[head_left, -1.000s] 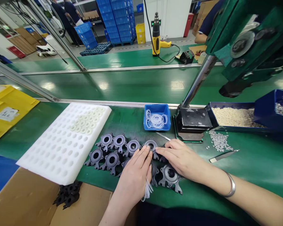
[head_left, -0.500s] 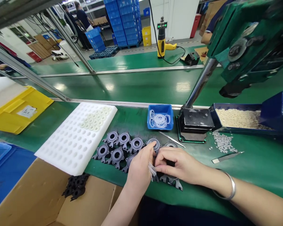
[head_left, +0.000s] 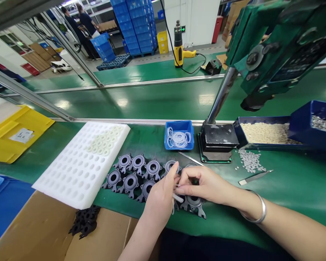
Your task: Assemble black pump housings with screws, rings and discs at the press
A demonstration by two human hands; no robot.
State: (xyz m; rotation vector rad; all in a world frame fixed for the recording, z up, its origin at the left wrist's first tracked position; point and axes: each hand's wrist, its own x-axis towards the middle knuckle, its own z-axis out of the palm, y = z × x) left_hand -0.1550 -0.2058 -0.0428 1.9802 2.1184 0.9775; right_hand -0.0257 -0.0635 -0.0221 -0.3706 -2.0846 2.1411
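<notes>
Close together over the bench, my two hands work above two rows of black ring-shaped housings [head_left: 130, 182]. My left hand [head_left: 161, 195] is closed around a bunch of thin white rubber rings [head_left: 177, 198], whose ends hang out below its fingers. Thumb and forefinger of my right hand [head_left: 203, 184] pinch at a strand of the same rings beside the left fingertips. Several housings lie partly hidden under both hands. Behind them a small blue bin [head_left: 179, 148] holds more loose white rings, with a slim metal tool [head_left: 190, 158] lying in front of it.
A white foam tray [head_left: 67, 177] with pale washers lies left, by a yellow crate [head_left: 21, 134]. A cardboard box [head_left: 103, 232] sits below the bench edge. The green press [head_left: 271, 47] overhangs the right side, near small loose nuts [head_left: 251, 160], tweezers [head_left: 255, 177] and a bin of beige parts [head_left: 263, 146].
The view has shifted slightly. My right fingers have drawn in against the left hand at the rings, and the bunch in my left hand lies at a different angle.
</notes>
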